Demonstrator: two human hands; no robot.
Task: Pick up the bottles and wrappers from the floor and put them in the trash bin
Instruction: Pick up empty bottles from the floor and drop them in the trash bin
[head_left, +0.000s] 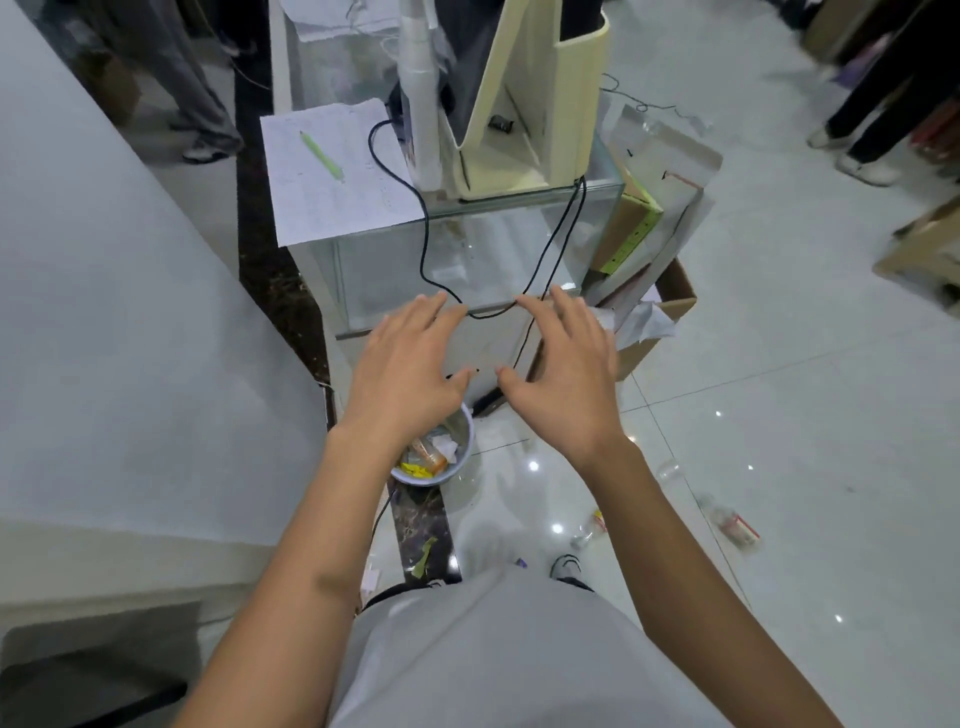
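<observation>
My hands are out in front of me, palms down, fingers spread and holding nothing. The left hand (410, 358) and right hand (561, 374) are side by side, thumbs close but apart.

The trash bin (415, 479) stands on the floor directly under my left wrist, which hides much of its mouth. In the open part I see an orange bottle (431, 453) lying slanted, yellow scraps and crumpled white paper.

Down and to the right of my right hand, well apart from it, a bottle with a red label (733, 526) lies flat on the tiles. Its long axis runs from upper left to lower right, and blur stops me telling which end is the cap.

A smaller clear bottle (587, 532) lies just beside my right forearm, slanted the opposite way and too smeared to make out.

A green wrapper (426, 556) lies between my forearms, below the bin, pointing roughly away from me.

Past my fingertips a black cable (488, 312) sags across the glass counter (395, 270).
</observation>
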